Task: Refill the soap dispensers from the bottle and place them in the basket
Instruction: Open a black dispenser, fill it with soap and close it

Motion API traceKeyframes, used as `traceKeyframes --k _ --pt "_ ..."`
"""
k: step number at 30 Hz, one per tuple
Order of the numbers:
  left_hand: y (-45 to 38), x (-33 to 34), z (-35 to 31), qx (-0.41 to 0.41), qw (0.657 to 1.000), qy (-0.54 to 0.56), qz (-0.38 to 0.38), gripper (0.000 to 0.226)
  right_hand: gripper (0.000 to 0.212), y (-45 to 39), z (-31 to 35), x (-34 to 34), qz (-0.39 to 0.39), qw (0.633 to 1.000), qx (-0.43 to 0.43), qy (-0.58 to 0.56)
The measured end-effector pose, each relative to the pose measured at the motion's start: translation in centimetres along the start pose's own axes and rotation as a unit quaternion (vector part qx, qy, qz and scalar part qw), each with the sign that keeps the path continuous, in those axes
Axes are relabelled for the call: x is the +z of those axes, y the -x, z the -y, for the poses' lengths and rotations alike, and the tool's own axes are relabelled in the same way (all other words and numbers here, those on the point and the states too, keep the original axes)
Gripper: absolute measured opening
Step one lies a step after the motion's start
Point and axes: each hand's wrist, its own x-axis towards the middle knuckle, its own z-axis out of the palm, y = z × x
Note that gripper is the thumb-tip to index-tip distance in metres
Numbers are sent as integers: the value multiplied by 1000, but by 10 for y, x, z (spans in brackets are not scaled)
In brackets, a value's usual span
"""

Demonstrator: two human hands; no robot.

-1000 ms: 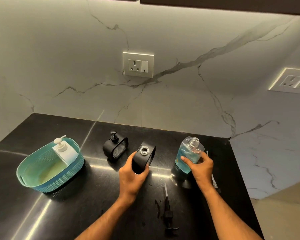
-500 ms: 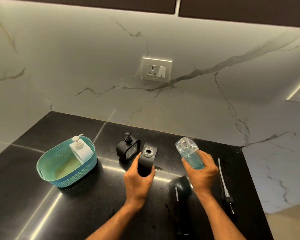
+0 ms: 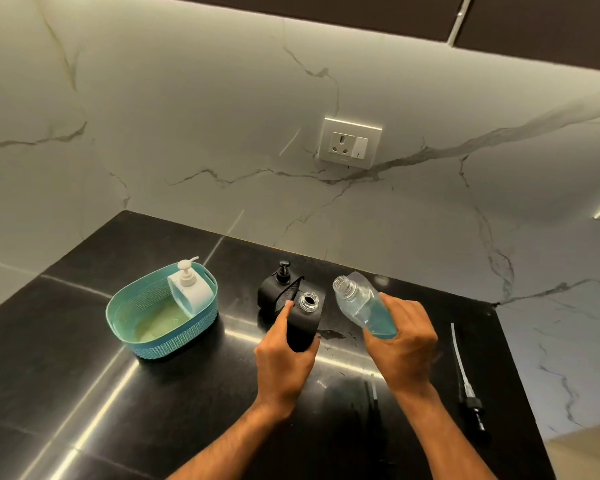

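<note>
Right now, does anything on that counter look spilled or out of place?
Yes: a small dark smear or wet patch lies on the black counter beside the open black dispenser, and a pump lies loose at right.

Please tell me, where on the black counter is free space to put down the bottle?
Bare counter lies between the teal basket and the left hand, also left of and behind the basket. It is crowded around the open black dispenser, and the pump with tube lies right of the right hand.
</note>
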Motion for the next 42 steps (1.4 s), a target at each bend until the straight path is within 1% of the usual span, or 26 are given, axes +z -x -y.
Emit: traceKeyframes --k 4,16,25,42 --pt "3 -8 4 15 1000 -6 9 77 69 6 5 0 38 998 -20 36" --pt "5 -18 6 32 999 -17 15 79 73 10 30 -10 65 989 -67 115" --pt "11 -20 5 58 998 -26 19 78 71 9 38 -15 82 984 -74 138" --pt "16 -21 8 58 997 -48 19 76 72 7 43 -22 99 977 -88 167"
